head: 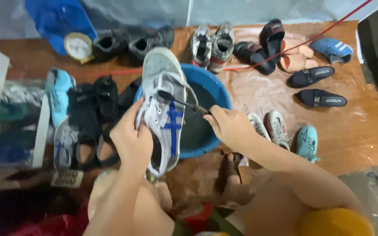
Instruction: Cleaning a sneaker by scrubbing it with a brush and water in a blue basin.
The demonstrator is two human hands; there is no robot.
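The left hand (132, 142) grasps a grey sneaker (165, 105) with blue stripes. The right hand (228, 124) grips a small brush (182, 102) touching it, above a blue basin (217, 91).

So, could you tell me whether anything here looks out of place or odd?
Mostly no: pairs of shoes lie in rows. One oddity: a red cord runs across the slippers at the top. The left hand holds a grey sneaker over the blue basin; the right hand brushes it.

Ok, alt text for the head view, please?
The left hand holds a grey sneaker with blue stripes over a blue basin while the right hand holds a small brush against it. Many other shoes lie about on the wet brown floor.
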